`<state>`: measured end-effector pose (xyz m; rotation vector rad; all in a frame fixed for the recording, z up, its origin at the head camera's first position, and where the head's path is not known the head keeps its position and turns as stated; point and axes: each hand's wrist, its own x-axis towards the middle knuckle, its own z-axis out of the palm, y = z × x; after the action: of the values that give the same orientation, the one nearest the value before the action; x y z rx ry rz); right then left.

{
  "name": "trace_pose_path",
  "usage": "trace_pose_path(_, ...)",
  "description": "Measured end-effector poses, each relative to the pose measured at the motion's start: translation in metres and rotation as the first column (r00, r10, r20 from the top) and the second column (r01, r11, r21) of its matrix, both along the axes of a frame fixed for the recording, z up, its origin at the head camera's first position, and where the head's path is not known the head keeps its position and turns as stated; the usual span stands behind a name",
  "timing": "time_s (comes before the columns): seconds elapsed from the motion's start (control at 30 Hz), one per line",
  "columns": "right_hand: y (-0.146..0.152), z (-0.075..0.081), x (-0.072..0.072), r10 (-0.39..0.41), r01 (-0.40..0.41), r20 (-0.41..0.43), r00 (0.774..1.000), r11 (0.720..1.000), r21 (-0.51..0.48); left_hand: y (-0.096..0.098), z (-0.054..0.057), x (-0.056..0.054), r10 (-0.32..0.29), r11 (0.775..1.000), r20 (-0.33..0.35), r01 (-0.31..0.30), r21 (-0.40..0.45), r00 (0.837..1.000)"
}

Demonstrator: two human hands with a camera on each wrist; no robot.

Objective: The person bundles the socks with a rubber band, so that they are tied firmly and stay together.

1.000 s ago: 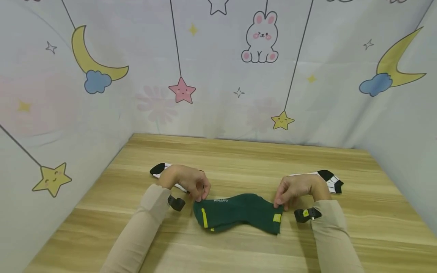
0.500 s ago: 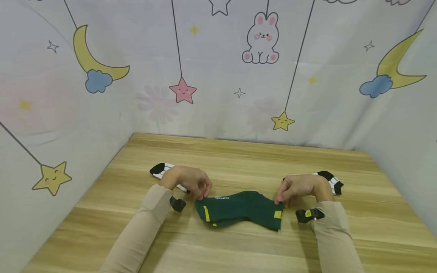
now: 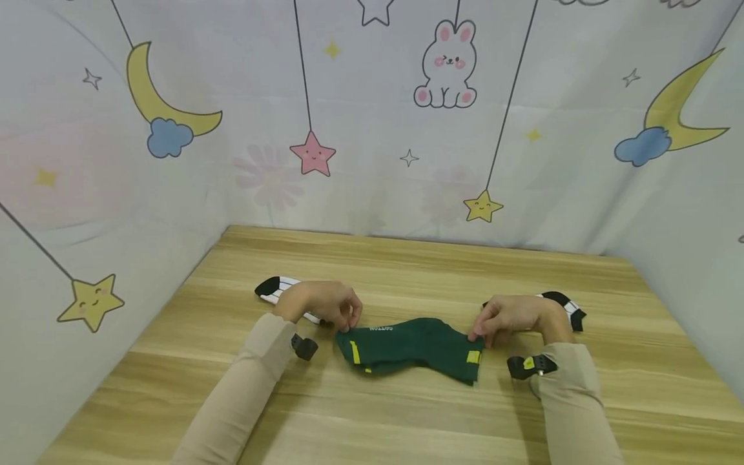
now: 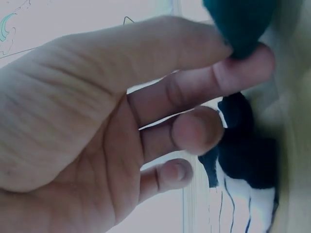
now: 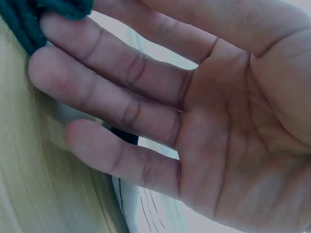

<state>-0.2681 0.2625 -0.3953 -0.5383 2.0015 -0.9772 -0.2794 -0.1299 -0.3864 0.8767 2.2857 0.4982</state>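
A dark green sock (image 3: 407, 349) with yellow marks and white lettering stretches sideways between both hands in the head view. My left hand (image 3: 331, 303) pinches its left end along the far edge; the left wrist view shows thumb and forefinger closed on the green fabric (image 4: 243, 24). At the cuff end, beside a yellow patch, my right hand (image 3: 502, 316) pinches the far corner. In the right wrist view a bunched bit of green cuff (image 5: 68, 7) sits at the fingertips, with the lower fingers extended below it.
Behind the left hand lies a white sock with black toe and dark stripes (image 3: 269, 288). A similar black-and-white sock (image 3: 572, 313) lies behind the right hand, partly covered by it. A printed fabric wall (image 3: 372, 187) borders the wooden table (image 3: 378, 420).
Both hands keep their pinch on the green sock. The sock has shifted away from the person and slightly right, and the left hand has moved a little the same way.
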Motion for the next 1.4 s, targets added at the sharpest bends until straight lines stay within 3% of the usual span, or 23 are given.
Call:
trace_pose_path(0.2,0.0,0.0016,-0.001,-0.036,0.036,-0.019,0.999,0.999,0.0,-0.0023,0.0001,-0.0044,-0.047,0.999,-0.121,0.049,0.011,0.992)
trace_pose_path(0.33,-0.0001,0.0017,-0.0014,-0.057,0.057,-0.036,0.998,0.998,-0.01,-0.0041,-0.0001,-0.0065,-0.067,0.997,-0.155,0.07,0.016,0.986)
trace_pose_path(0.67,-0.0005,0.0002,-0.0016,-0.09,0.088,-0.078,0.993,0.996,-0.028,-0.0074,-0.0056,-0.0093,-0.022,0.999,-0.229,0.029,0.025,0.973)
trace_pose_path(1.13,0.0025,0.0055,0.001,-0.03,0.032,-0.113,0.993,0.999,0.016,-0.0065,-0.0011,-0.0052,-0.001,1.0,-0.254,0.008,0.027,0.967)
trace_pose_path(1.4,0.0044,0.0069,0.0014,0.004,-0.007,-0.143,0.99,1.0,-0.019,-0.0074,-0.0001,-0.0055,-0.002,1.0,-0.245,0.009,0.026,0.97)
